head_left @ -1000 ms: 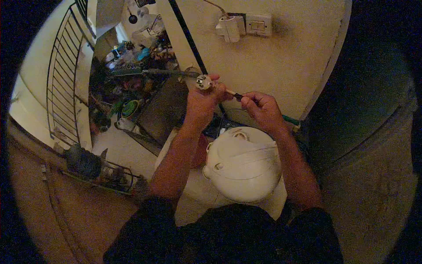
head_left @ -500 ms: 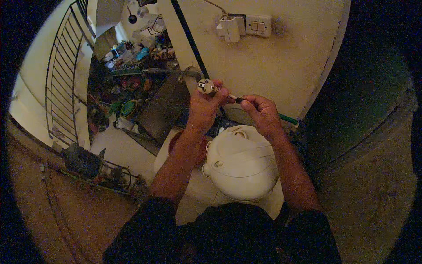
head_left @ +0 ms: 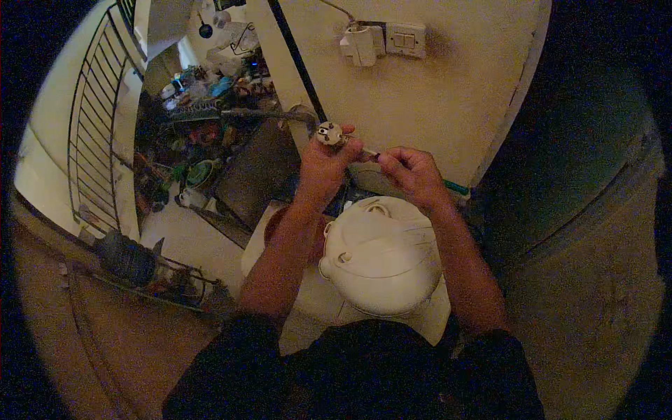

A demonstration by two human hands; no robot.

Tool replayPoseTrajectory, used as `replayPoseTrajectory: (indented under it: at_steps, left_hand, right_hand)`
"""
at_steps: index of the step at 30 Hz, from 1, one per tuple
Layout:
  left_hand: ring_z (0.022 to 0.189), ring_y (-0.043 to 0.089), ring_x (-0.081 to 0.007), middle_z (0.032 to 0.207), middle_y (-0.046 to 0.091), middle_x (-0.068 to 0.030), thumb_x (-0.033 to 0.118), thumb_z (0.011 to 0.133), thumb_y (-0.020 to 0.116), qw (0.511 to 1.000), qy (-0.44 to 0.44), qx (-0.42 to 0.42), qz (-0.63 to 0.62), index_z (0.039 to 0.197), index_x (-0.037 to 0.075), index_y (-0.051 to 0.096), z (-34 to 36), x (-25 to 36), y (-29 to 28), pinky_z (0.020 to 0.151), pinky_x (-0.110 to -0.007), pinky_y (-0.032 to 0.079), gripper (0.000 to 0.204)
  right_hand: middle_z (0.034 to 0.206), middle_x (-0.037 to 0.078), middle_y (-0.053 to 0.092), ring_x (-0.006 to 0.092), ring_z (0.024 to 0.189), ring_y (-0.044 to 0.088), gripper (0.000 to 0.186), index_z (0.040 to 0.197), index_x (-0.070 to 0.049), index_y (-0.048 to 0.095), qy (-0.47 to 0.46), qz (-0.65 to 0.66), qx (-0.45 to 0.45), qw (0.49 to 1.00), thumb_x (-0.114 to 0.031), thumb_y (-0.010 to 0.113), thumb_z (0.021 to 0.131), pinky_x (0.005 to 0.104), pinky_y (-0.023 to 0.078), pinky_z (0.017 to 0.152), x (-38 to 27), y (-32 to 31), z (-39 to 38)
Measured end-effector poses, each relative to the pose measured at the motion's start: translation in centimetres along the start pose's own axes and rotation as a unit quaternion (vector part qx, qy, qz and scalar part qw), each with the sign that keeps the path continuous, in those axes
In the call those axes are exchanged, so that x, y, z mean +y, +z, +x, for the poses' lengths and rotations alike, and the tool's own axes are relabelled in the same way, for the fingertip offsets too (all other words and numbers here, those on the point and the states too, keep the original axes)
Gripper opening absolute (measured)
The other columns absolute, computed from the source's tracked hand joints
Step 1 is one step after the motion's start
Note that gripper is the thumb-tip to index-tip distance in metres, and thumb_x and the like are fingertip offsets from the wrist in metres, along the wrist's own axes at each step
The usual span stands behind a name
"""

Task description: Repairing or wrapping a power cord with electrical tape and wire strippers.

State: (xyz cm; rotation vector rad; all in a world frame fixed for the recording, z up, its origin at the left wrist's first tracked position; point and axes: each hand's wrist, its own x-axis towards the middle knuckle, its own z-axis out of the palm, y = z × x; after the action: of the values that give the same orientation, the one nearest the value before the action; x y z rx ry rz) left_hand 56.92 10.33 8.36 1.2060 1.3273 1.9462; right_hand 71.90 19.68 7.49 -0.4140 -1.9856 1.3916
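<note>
Hiding part of thin rod (head_left: 370, 153): hands (head_left: 418, 178)

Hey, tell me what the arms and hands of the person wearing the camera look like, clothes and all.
The dark, near-black top has short sleeves ending near the elbows, with no pattern I can make out. Both forearms are bare. The left hand and right hand wear no gloves, and no watch shows; the picture is too grainy to rule out rings.
</note>
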Motion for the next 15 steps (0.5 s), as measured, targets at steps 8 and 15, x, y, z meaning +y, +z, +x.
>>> replayPoseTrajectory:
  at_steps: [8, 15]
  left_hand:
    - [0.079, 0.061, -0.0183, 0.087, 0.060, -0.0090, 0.018, 0.082, 0.062, 0.999, 0.029, -0.006, 0.031, 0.111, -0.002, 0.048, -0.6, -0.5, 0.1, 0.073, -0.030, 0.049, 0.038]
    - [0.083, 0.059, -0.0180, 0.093, 0.060, -0.0091, 0.024, 0.088, 0.052, 0.996, -0.058, -0.063, -0.015, 0.105, -0.002, 0.054, -2.3, -2.1, 1.1, 0.079, -0.031, 0.048, 0.031]
  right_hand:
    - [0.063, -0.004, 0.051, 0.0050, 0.053, 0.042, 0.021, 0.083, -0.003, 0.061, -0.020, -0.069, 0.024, 0.997, -0.024, 0.059, 0.084, 0.0205, 0.035, 0.047, 0.9, 0.6, -0.1]
    - [0.076, 0.001, 0.057, 0.0071, 0.061, 0.048, 0.026, 0.099, 0.000, 0.055, 0.062, 0.145, 0.006, 0.987, -0.023, 0.055, 0.087, 0.0204, 0.040, 0.054, 0.2, 0.4, 0.2]
